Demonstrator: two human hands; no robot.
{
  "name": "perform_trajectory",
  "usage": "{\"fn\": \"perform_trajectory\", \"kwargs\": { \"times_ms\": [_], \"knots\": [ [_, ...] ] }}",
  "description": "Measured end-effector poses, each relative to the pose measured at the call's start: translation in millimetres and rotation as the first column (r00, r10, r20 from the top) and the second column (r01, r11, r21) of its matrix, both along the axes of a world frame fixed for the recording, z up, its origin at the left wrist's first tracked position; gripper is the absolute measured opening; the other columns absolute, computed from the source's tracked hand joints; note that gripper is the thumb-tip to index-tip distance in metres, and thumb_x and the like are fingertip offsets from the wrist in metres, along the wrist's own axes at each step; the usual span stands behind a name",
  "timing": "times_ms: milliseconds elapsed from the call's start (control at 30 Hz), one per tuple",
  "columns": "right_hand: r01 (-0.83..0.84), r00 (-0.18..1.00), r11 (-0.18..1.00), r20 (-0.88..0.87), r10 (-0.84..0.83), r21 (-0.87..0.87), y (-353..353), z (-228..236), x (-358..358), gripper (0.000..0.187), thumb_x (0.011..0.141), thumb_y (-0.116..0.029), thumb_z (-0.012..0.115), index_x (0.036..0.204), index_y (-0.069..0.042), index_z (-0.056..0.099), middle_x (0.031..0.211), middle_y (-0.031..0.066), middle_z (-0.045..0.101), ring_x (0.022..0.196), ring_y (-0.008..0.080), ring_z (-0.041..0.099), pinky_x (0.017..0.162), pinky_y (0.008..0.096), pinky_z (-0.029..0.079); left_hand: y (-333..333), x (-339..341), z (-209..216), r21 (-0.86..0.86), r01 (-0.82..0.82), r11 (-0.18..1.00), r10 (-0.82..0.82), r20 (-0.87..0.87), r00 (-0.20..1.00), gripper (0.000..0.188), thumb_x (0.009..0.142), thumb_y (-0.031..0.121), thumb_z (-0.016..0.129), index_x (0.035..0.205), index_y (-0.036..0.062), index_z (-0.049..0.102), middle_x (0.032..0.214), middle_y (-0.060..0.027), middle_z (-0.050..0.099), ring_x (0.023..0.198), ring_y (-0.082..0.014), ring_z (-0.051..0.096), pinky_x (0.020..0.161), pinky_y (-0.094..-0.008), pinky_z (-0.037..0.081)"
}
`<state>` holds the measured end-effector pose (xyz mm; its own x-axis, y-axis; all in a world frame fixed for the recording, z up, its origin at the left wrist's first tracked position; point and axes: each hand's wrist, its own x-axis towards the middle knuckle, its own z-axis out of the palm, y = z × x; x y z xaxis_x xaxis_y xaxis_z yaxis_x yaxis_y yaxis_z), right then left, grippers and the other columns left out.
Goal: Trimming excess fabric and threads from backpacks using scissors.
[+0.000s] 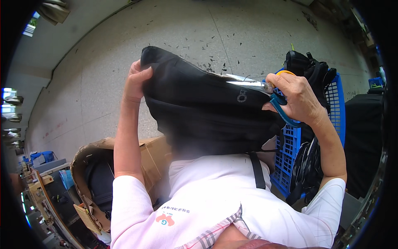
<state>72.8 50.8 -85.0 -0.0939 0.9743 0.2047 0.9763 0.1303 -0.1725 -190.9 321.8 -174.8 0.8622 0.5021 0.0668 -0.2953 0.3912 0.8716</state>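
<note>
A large piece of black fabric (199, 112), perhaps part of a bag, stretches across my lap and up in front of me. My left hand (139, 79) pinches its far left corner, thumb on the near face. In my right hand (296, 97) is a pair of scissors (253, 84) with a yellow and a teal handle loop. Their blades point left and lie along the fabric's upper right edge, parted slightly as far as I can make out. A black strap (257, 170) hangs over my white shirt below the fabric.
On my right stands a blue plastic crate (286, 153) with black bags (306, 66) in and over it. A cardboard box (153, 162) with black items sits at my left, near a cluttered workbench (49, 203). Small black scraps (211, 58) litter the grey floor.
</note>
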Motion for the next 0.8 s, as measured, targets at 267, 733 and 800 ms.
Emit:
{"fn": "perform_trajectory", "kwargs": {
  "times_ms": [267,733,800],
  "knots": [
    [-0.015,0.997,1.000,-0.076,0.016,0.014,-3.4,-6.2,-1.2,0.041,0.066,-0.034,0.073,0.085,-0.003,0.054,0.058,0.0073,0.053,0.049,0.0201,0.054,0.046,0.0272,0.044,3.4,-10.3,-3.3,0.093,-0.031,0.995,0.032,-0.006,0.999,0.027,0.072,0.007,0.065,0.098,0.0019,0.061,0.093,-0.0065,0.063,0.083,-0.0149,0.059,0.077,-0.0269,0.047],
    [-0.011,0.997,0.994,-0.075,0.003,-0.111,14.7,15.2,-4.5,0.055,0.063,-0.049,0.070,0.092,-0.004,0.057,0.074,0.0108,0.059,0.066,0.0229,0.058,0.058,0.0322,0.046,3.2,-11.8,2.5,0.171,0.002,0.985,-0.012,0.061,0.998,0.029,0.069,0.005,0.068,0.097,0.0026,0.062,0.095,-0.0056,0.063,0.085,-0.0142,0.059,0.079,-0.0276,0.046],
    [-0.039,0.996,0.995,-0.081,0.032,-0.089,17.6,10.6,-3.6,0.052,0.064,-0.047,0.070,0.092,-0.004,0.056,0.072,0.0104,0.060,0.064,0.0224,0.059,0.057,0.0314,0.046,3.6,-12.3,1.7,0.194,-0.034,0.980,0.027,0.039,0.999,0.029,0.069,0.006,0.068,0.097,0.0025,0.062,0.094,-0.0053,0.063,0.084,-0.0142,0.059,0.079,-0.0274,0.046]
  ]
}}
